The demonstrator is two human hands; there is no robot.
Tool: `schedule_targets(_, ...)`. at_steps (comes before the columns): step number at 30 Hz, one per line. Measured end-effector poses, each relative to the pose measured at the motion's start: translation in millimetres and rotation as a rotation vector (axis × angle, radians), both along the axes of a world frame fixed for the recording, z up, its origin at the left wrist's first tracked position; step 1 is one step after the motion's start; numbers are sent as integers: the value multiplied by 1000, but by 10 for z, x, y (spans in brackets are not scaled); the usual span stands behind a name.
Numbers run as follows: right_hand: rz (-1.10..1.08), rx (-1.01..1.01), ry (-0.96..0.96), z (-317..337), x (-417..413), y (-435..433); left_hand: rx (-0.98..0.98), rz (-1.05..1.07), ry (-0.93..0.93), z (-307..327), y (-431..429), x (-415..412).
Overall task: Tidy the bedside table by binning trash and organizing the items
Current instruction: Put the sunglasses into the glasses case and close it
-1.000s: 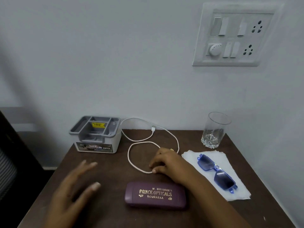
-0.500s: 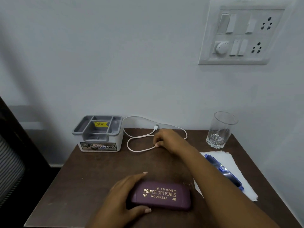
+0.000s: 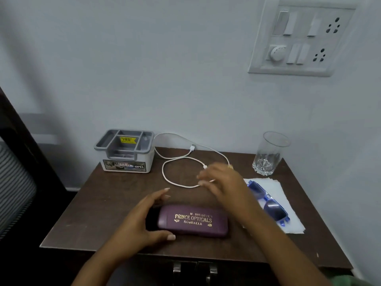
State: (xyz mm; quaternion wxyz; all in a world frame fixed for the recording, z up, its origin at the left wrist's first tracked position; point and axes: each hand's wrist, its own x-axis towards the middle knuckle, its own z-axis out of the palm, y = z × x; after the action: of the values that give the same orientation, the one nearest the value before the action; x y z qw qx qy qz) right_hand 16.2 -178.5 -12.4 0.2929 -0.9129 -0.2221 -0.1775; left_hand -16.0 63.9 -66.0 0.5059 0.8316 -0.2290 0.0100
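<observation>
A purple glasses case [image 3: 193, 220] lies near the front edge of the dark wooden bedside table [image 3: 99, 207]. My left hand [image 3: 142, 221] cups its left end, thumb on the front side and fingers curled over the back. A white charging cable [image 3: 165, 174] loops across the back of the table. My right hand [image 3: 222, 182] is blurred over the loop's right side, its fingertips pinching the cable. Blue sunglasses [image 3: 268, 203] lie open on a white paper napkin [image 3: 288, 219] at the right.
A grey and white organizer box [image 3: 125, 153] with several compartments stands at the back left. A glass [image 3: 268, 153] stands at the back right corner. A switch and socket panel [image 3: 301, 36] is on the wall above. Drawer handles [image 3: 193, 269] show below the front edge.
My right hand came back from the rear of the table toward the middle, and the cable loop spread wider with it. My left hand stays at the case's left end.
</observation>
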Motion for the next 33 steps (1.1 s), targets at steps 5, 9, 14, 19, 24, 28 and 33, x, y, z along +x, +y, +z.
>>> schedule_targets(5,24,-115,-37,-241,-719,195,65,61,-41,-3,-37,-11)
schedule_targets(9,44,-286,-70,-325,-699,273,98,97,-61,24,-79,-22)
schedule_targets(14,17,-426,-124,-291,-661,324,95,104,-31,51,-94,-27)
schedule_targets(19,-62,-616,-401,-487,-616,435,97,110,-29,49,-99,-21)
schedule_targets(24,-78,-720,-413,-538,-607,478,92,120,-28,49,-109,-14)
schedule_targets(28,0,-833,-410,-519,-574,447,69,119,0,43,-108,-5)
schedule_targets(33,-10,-855,-476,-518,-493,450,31,122,40,12,-84,21)
